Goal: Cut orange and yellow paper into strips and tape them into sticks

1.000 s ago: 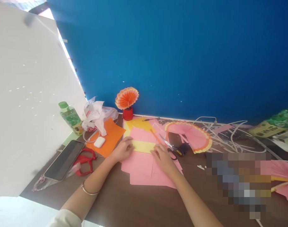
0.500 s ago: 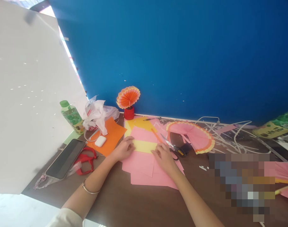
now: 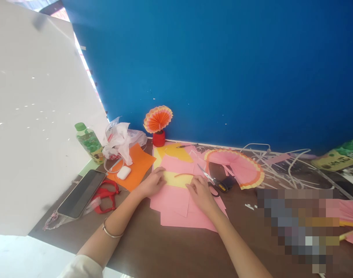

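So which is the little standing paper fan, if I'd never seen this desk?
Find the blue wall behind the brown table. At its foot, beyond the pink paper sheets, stands a small red pot bearing an orange pleated paper fan. It alone stands upright; the larger pink pleated fan lies flat.
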`<state>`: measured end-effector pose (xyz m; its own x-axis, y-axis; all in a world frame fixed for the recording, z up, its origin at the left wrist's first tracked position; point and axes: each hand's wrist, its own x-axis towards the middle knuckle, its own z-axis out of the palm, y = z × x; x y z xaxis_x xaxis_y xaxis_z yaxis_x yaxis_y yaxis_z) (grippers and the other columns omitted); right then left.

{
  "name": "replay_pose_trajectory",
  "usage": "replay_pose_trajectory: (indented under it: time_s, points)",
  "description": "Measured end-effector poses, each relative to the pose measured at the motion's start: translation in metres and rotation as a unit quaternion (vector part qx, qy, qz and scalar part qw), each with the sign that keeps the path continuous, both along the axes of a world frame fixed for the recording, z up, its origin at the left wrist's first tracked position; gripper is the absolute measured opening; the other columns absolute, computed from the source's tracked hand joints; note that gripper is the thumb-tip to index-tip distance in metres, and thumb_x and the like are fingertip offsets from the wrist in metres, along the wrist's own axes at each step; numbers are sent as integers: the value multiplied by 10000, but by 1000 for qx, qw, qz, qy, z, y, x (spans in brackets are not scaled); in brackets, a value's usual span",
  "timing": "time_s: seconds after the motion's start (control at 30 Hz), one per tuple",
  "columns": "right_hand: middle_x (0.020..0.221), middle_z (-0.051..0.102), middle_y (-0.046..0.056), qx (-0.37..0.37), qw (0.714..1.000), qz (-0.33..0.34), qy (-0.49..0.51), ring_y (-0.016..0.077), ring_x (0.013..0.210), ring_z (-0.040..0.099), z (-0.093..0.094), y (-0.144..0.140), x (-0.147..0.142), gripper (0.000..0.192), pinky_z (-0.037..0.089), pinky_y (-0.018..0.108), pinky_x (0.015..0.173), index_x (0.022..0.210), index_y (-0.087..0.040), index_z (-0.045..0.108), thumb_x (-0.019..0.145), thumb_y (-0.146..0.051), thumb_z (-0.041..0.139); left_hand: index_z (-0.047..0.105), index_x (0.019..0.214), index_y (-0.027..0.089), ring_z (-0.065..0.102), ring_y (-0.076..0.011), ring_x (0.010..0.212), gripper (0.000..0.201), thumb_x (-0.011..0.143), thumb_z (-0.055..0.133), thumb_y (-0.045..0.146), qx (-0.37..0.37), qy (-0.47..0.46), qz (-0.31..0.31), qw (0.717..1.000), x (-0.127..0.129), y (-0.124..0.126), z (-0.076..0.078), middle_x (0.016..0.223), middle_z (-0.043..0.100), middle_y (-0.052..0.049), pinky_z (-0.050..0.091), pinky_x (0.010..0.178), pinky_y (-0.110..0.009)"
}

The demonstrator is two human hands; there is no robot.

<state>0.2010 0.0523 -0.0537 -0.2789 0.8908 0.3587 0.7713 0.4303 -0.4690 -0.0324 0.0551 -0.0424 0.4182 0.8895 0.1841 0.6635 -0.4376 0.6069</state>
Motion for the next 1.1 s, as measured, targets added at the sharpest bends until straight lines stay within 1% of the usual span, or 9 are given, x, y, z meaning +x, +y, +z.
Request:
replay_pose_trajectory:
  time_s: [0.1, 0.2, 0.33, 0.43, 0.5, 0.67, 0.8, 0.93, 1.1]
  points:
    - [723, 441, 20, 13, 1000, -2, 1, 189, 727, 450, -2, 0, -1, 267, 406, 330, 659, 578, -218, 331, 799, -229, 479, 454, 743, 172, 476, -218, 1120, 95, 817, 412, 131, 48, 42, 9, 998, 6, -7, 3, 1222, 452, -120, 461, 856, -353]
    - [731, 440, 26, 31, 999, 3, 11, 193, 721, 454, -4, 0, -2, 250, 406, 341, 651, 585, -219, 345, 803, -228, 466, 483, 872, 167, 303, -260, 1269, 160, 837, 352, 83, 127, 95, 33, 987, 20, -17, 4, 1252, 451, -126, 398, 940, -439]
    - [735, 440, 28, 31, 999, 0, 14, 194, 719, 461, -3, -2, -2, 266, 410, 340, 647, 581, -220, 328, 808, -218, 467, 545, 957, 140, 324, -240, 1266, 304, 824, 294, 32, 172, 146, -16, 974, 39, -27, -2, 1250, 483, -133, 329, 1021, -414]
    - [728, 438, 25, 17, 1000, -7, 6, 192, 720, 461, -2, -4, -3, 276, 411, 331, 649, 582, -220, 314, 802, -199, 479, 581, 961, 58, 351, -268, 1248, 331, 773, 313, 11, 164, 185, -48, 968, 48, -34, -11, 1238, 483, -204, 274, 1053, -409]
    - [734, 443, 26, 19, 1000, -7, 3, 191, 723, 461, -2, -4, -3, 259, 410, 328, 652, 593, -220, 326, 807, -188, 468, 555, 1034, 10, 296, -303, 1272, 329, 786, 355, 92, 152, 190, -53, 968, 50, -40, -16, 1283, 423, -242, 258, 1051, -432]
    - [793, 476, 51, 76, 997, -10, -17, 202, 773, 457, 2, -9, -3, 169, 404, 336, 695, 715, -203, 456, 822, -97, 379, 265, 1294, -42, 141, -345, 1309, 611, 851, 338, 372, 119, 189, -40, 974, 52, -50, -17, 1388, 214, -269, 225, 1038, -477]
    - [858, 499, 90, 138, 985, -3, -101, 234, 824, 430, 8, -23, -16, 290, 369, 359, 722, 916, -176, 561, 761, -7, 384, 220, 1321, -17, 102, -350, 1314, 630, 862, 309, 405, 97, 191, -47, 976, 53, -52, -13, 1403, 161, -265, 184, 1044, -488]
    - [830, 494, 90, 86, 983, 30, -160, 209, 749, 411, 9, -36, -31, 397, 360, 311, 638, 1060, -152, 552, 712, 9, 449, 149, 1360, 25, 65, -340, 1322, 672, 856, 314, 437, 87, 202, -45, 975, 54, -53, -13, 1426, 100, -239, 164, 1050, -477]
    - [844, 497, 82, 14, 972, 12, -233, 214, 775, 426, 13, -41, -27, 469, 333, 304, 650, 1154, -164, 509, 706, -26, 504, 146, 1369, 39, 24, -353, 1321, 722, 851, 229, 534, 60, 235, -29, 970, 55, -55, -11, 1439, 60, -215, 107, 1050, -500]
